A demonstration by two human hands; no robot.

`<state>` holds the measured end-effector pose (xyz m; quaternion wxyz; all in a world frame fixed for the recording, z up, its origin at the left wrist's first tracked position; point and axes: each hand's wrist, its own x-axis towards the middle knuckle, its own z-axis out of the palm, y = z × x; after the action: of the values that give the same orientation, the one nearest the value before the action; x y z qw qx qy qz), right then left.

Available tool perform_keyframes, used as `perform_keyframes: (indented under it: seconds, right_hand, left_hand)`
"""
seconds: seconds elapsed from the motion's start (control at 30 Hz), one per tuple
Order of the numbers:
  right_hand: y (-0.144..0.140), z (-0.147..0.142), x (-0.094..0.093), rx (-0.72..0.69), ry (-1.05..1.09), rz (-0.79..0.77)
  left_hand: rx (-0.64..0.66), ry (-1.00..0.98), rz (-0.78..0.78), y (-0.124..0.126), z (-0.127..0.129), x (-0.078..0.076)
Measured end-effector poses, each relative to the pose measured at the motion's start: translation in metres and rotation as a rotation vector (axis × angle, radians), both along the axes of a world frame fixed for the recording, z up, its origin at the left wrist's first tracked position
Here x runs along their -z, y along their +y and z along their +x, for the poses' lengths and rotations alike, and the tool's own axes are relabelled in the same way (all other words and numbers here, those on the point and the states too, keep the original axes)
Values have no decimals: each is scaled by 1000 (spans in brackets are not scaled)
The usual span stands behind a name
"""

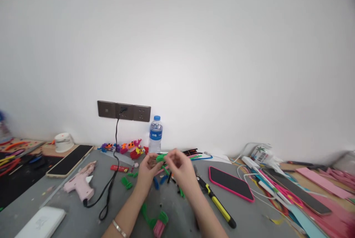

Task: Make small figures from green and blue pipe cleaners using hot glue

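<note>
Both hands (163, 169) pinching a green pipe cleaner (161, 157), capped water bottle (155, 134) beyond.

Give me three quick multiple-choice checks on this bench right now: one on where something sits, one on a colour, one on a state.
1. Where does the pink glue gun lie?
A. Left of both hands
B. Right of the pink-cased phone
C. Against the water bottle

2. What colour is the piece pinched between the left hand and the right hand?
A. Black
B. Green
C. Orange

3. How does the water bottle stand?
A. On its side, uncapped
B. Upside down
C. Upright, blue cap on

Answers:
1. A, it rests on the grey table left of the hands, with its black cord running up to the wall socket.
2. B, the green pipe cleaner piece shows between the fingertips.
3. C, it stands by the wall, cap on top.
</note>
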<state>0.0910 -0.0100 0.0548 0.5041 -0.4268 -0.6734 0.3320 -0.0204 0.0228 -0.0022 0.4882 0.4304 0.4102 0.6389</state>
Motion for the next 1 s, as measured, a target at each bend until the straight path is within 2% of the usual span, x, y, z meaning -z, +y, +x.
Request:
perform_keyframes:
  seconds: [0.07, 0.1, 0.2, 0.33, 0.47, 0.77, 1.0]
  right_hand:
    - [15, 32, 10, 173, 132, 6]
    - [21, 44, 16, 199, 209, -22]
    - [35, 61, 39, 52, 296, -169]
    - [37, 56, 60, -137, 330, -252]
    - [36, 49, 63, -211, 415, -244]
    - [31, 41, 60, -296, 534, -257]
    - [34, 38, 60, -305, 574, -275]
  left_hand:
    - [49, -1, 16, -1, -1, -3]
    - [52, 0, 11, -1, -1, -3]
    - [74, 0, -7, -2, -2, -2]
    - [165, 47, 23, -3, -1, 2]
    - [223, 66, 41, -5, 1, 4]
    - [220, 95, 74, -9, 2, -1]
    - [191, 99, 85, -5, 6, 6]
